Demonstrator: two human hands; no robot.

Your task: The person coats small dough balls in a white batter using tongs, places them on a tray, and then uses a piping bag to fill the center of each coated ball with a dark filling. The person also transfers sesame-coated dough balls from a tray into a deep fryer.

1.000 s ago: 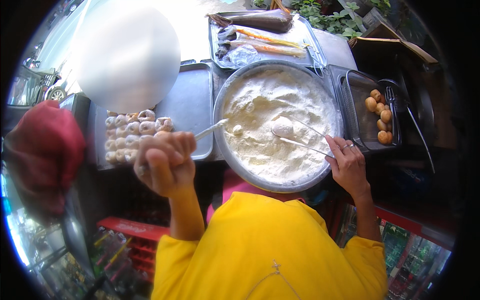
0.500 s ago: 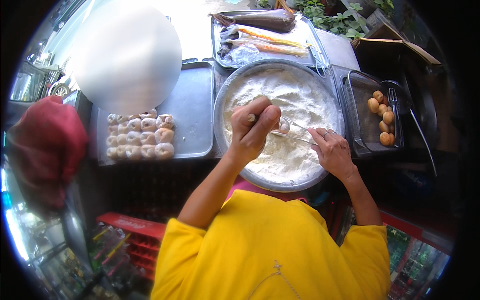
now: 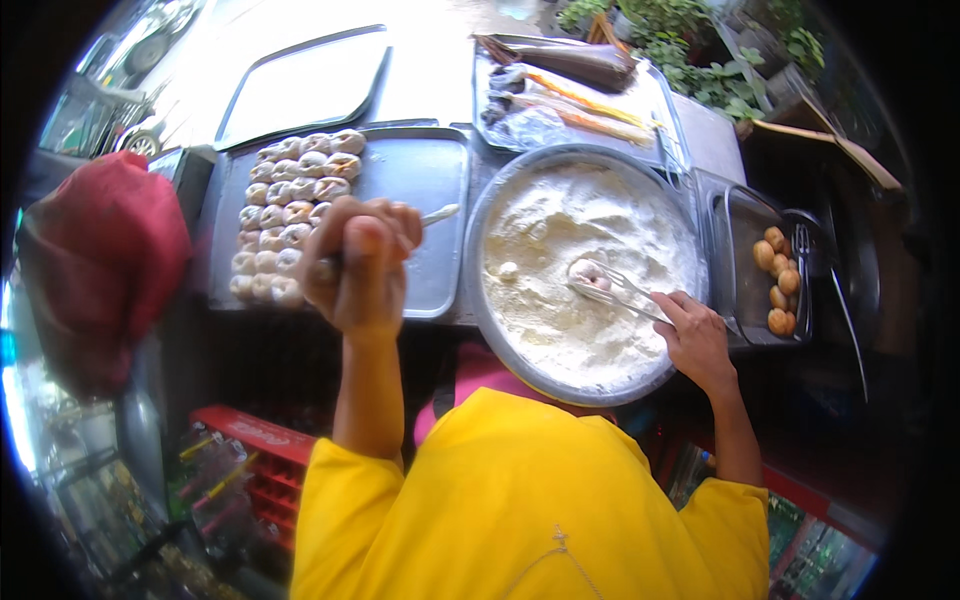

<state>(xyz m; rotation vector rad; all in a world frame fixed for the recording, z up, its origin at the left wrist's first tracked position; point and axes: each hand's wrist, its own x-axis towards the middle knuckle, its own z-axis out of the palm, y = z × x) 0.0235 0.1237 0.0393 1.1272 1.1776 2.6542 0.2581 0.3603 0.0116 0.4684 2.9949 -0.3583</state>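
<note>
My left hand (image 3: 365, 255) is raised over the metal tray (image 3: 420, 270), closed round a slender stick (image 3: 438, 214) with a white-coated end. Rows of sugar-dusted rings (image 3: 300, 170) lie on that tray's left half, partly hidden by the hand. My right hand (image 3: 690, 335) grips metal tongs (image 3: 630, 305) over the large round metal basin (image 3: 480, 290) of white powder (image 3: 540, 230). A powdered piece of dough (image 3: 588, 272) sits between the tongs' ends in the powder.
A mesh tray (image 3: 745, 310) of golden balls (image 3: 785, 280), with utensils (image 3: 840, 310), stands right. Behind are a tray of piping bags (image 3: 560, 95), another tray (image 3: 300, 85) and plants (image 3: 700, 40). A red cloth-covered object (image 3: 105, 250) stands left; red crates (image 3: 250, 450) sit below.
Since half a second ago my left hand has moved leftward from over the basin to over the tray. The pale disc at upper left is gone, and the scene sits shifted in view.
</note>
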